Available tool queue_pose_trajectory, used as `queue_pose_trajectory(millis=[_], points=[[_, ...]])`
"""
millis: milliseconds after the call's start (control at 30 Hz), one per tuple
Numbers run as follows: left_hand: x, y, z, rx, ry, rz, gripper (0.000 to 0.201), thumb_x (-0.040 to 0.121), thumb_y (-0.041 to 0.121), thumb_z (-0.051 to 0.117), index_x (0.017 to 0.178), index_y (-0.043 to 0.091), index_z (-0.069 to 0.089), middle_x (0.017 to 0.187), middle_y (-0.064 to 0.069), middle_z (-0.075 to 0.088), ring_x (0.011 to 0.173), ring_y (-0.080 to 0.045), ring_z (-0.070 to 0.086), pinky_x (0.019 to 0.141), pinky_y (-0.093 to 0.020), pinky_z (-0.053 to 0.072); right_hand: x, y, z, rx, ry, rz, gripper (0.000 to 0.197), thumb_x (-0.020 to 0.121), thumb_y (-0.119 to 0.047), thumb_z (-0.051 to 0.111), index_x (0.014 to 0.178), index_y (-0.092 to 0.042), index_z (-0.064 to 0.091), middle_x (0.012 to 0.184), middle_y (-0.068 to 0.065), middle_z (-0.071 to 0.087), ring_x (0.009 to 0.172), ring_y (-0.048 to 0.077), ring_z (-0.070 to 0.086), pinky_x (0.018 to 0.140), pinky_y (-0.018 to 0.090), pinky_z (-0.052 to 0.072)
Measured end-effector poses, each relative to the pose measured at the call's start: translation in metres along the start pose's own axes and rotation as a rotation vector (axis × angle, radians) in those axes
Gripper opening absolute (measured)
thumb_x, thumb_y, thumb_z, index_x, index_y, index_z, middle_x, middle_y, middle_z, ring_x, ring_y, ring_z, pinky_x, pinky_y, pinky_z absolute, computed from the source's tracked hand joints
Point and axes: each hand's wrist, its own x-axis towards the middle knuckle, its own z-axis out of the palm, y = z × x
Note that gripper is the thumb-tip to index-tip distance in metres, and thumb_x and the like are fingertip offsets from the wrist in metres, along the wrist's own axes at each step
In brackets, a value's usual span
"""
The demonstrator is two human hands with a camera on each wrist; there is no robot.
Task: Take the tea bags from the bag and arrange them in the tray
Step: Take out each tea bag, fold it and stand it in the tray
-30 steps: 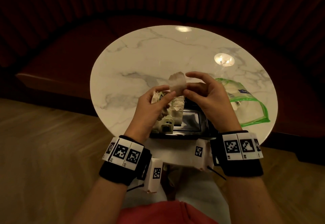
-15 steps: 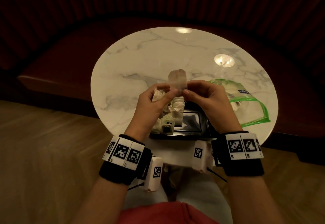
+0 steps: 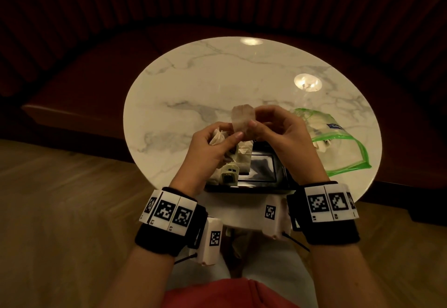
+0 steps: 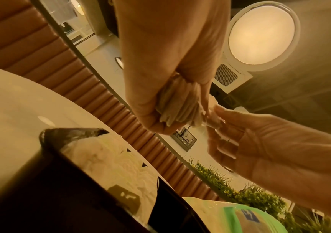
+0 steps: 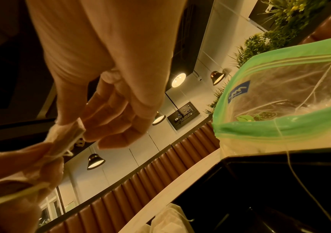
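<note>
Both hands hover over the black tray [image 3: 262, 182] at the near edge of the table. My left hand [image 3: 231, 137] grips a bundle of tea bags [image 4: 180, 108], its thumb touching the single tea bag [image 3: 243, 121] that my right hand [image 3: 254, 118] pinches upright between thumb and fingers. In the right wrist view that tea bag [image 5: 69, 135] shows edge-on with its string. Several tea bags [image 3: 243, 159] stand in the tray's left part, one with a green tag [image 3: 228, 176]. The green-edged clear zip bag [image 3: 338, 143] lies open to the right of the tray.
The round white marble table [image 3: 217, 85] is bare at the back and left. A dark padded bench [image 3: 84, 78] curves round its far side. A string [image 5: 292, 165] hangs from the zip bag [image 5: 280, 102] over the tray's rim [image 5: 280, 149].
My right fingers have closed in on the single tea bag, which has turned more upright. Both hands have drawn slightly nearer each other, still above the tray.
</note>
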Motion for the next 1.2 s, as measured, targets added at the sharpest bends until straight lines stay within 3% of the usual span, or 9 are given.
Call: queue_pose_trajectory(millis=[100,300,467,567,633,733,867,1000,1200], points=[[0.001,-0.002,-0.001,-0.016,0.019,-0.023,0.007,0.087,0.021,0.072,0.094,0.022,0.071,0.076,0.000,0.068,0.072,-0.015,0.062,0.061,-0.033,0.046,0.000,0.003,-0.002,-0.016,-0.032,0.051,0.019,0.089,-0.009,0.068,0.107,-0.004,0.067,0.102,0.012,0.072,0.094,0.027,0.071,0.084,0.046,0.057],[0.005,-0.006,-0.007,-0.105,0.075,-0.109,0.008,0.089,0.012,0.068,0.093,0.017,0.071,0.087,-0.004,0.072,0.079,-0.014,0.064,0.065,-0.024,0.048,-0.004,0.018,-0.007,-0.045,-0.016,0.142,0.013,0.086,0.004,0.066,0.097,-0.002,0.069,0.086,0.004,0.072,0.075,0.003,0.069,0.069,0.013,0.051],[0.008,-0.010,-0.018,-0.201,0.153,-0.171,0.011,0.091,0.008,0.064,0.101,0.009,0.068,0.087,-0.005,0.070,0.078,-0.011,0.064,0.065,-0.021,0.048,-0.007,0.046,-0.009,-0.363,-0.076,0.299,0.010,0.084,-0.008,0.072,0.079,-0.017,0.069,0.073,-0.001,0.070,0.063,0.003,0.064,0.068,0.028,0.053],[0.007,-0.010,-0.022,-0.237,0.155,-0.200,0.018,0.091,0.009,0.063,0.109,0.006,0.066,0.090,-0.007,0.069,0.081,-0.020,0.064,0.062,-0.024,0.046,-0.008,0.053,-0.004,-0.628,-0.145,0.355,0.005,0.084,-0.014,0.072,0.081,-0.015,0.069,0.070,-0.005,0.063,0.058,-0.004,0.054,0.054,0.015,0.038],[0.006,-0.006,-0.021,-0.296,0.141,-0.232,0.020,0.092,0.008,0.061,0.112,0.003,0.063,0.089,-0.010,0.067,0.070,-0.020,0.068,0.051,-0.019,0.046,-0.008,0.057,0.003,-0.684,-0.164,0.382,0.004,0.085,-0.014,0.072,0.089,-0.013,0.071,0.081,0.000,0.063,0.071,0.004,0.056,0.060,0.015,0.040],[0.002,-0.001,-0.019,-0.362,0.109,-0.298,0.015,0.094,0.009,0.060,0.108,0.004,0.061,0.087,-0.022,0.068,0.053,-0.015,0.067,0.037,-0.012,0.038,-0.009,0.068,0.012,-0.683,-0.126,0.427,0.014,0.085,-0.012,0.071,0.098,-0.014,0.070,0.097,0.006,0.067,0.094,0.019,0.063,0.079,0.029,0.049],[0.001,0.001,-0.017,-0.396,0.073,-0.339,0.008,0.095,0.013,0.060,0.097,0.006,0.063,0.080,-0.021,0.071,0.054,-0.016,0.065,0.036,-0.010,0.037,-0.007,0.067,0.010,-0.641,-0.072,0.409,0.030,0.084,-0.017,0.072,0.113,-0.017,0.063,0.099,0.004,0.065,0.100,0.019,0.061,0.084,0.031,0.050],[0.000,-0.001,-0.015,-0.455,0.094,-0.322,0.011,0.094,0.010,0.061,0.102,0.003,0.063,0.087,-0.023,0.070,0.059,-0.018,0.069,0.043,-0.016,0.047,0.000,0.040,0.006,-0.513,-0.005,0.246,0.017,0.091,-0.027,0.066,0.104,-0.016,0.067,0.093,-0.001,0.068,0.087,0.012,0.064,0.081,0.030,0.053],[0.003,-0.007,-0.014,-0.415,0.158,-0.222,0.014,0.091,0.016,0.066,0.102,0.008,0.063,0.084,-0.010,0.071,0.070,-0.019,0.070,0.056,-0.026,0.056,-0.001,0.004,0.020,-0.194,-0.265,0.296,0.031,0.095,-0.041,0.056,0.087,-0.019,0.075,0.076,-0.002,0.071,0.065,0.005,0.058,0.064,0.022,0.048]])
